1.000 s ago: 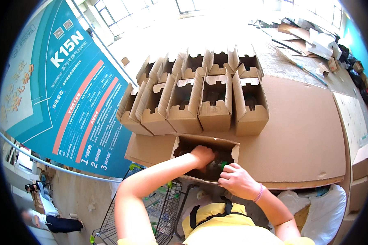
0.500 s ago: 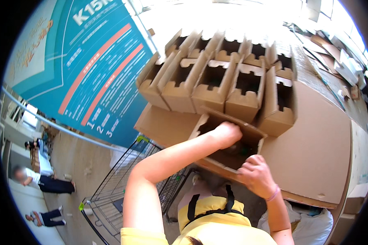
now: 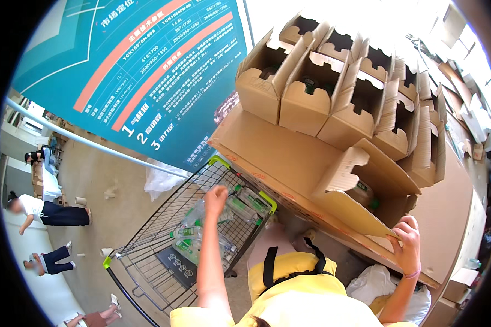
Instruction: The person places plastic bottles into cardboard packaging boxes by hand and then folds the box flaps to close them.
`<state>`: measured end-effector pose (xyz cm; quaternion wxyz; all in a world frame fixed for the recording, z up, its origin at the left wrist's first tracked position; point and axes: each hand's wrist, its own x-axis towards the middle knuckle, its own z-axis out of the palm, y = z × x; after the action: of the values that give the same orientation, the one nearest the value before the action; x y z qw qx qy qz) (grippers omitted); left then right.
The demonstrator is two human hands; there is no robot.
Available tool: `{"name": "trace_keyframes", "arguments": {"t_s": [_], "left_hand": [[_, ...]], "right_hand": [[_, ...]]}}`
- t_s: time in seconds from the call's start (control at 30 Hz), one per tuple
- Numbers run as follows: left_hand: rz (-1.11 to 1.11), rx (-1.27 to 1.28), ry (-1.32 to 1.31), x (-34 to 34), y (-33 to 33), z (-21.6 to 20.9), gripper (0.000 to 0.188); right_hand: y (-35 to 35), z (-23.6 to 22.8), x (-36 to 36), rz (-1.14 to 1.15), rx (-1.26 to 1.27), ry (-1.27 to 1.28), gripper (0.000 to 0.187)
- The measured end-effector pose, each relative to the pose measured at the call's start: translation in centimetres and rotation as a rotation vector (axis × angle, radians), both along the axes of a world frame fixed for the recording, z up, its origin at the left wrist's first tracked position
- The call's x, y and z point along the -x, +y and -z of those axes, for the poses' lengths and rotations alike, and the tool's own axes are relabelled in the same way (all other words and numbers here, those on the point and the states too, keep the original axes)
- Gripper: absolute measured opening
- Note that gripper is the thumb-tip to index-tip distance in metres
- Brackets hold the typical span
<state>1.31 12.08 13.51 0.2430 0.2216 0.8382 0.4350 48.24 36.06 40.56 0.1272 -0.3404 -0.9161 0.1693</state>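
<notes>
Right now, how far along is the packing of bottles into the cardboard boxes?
Done: some brown cardboard boxes on the table show bottles inside. In hand: left hand reaches into the wire shopping cart of clear plastic bottles; right hand steadies the nearest open box. Left: many bottles.

Matt brown cardboard boxes (image 3: 305,103), wire-metal cart (image 3: 163,240), clear glossy plastic bottles (image 3: 251,201)
</notes>
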Motion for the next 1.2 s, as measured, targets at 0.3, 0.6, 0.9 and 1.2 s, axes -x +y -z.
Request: {"name": "trace_keyframes", "arguments": {"t_s": [0.3, 0.6, 0.9, 1.2], "left_hand": [[0.078, 0.485, -0.214, -2.1, -8.1, 34.0, 0.030], [-0.574, 0.479, -0.595, -5.1, -3.8, 35.5, 0.070], [-0.481, 0.659, -0.303, -5.5, -4.4, 29.7, 0.074], [-0.467, -0.114, -0.326, -2.6, -7.2, 10.5, 0.050]], "right_hand": [[-1.0, -1.3, 1.9, 0.169, 0.004, -0.154, 0.011], [-1.7, -1.0, 2.4, 0.266, 0.008, -0.232, 0.021], [-1.8, -0.4, 1.6, 0.278, -0.001, -0.211, 0.018], [-0.9, -0.5, 0.1, 0.079, -0.074, -0.111, 0.011]]}}
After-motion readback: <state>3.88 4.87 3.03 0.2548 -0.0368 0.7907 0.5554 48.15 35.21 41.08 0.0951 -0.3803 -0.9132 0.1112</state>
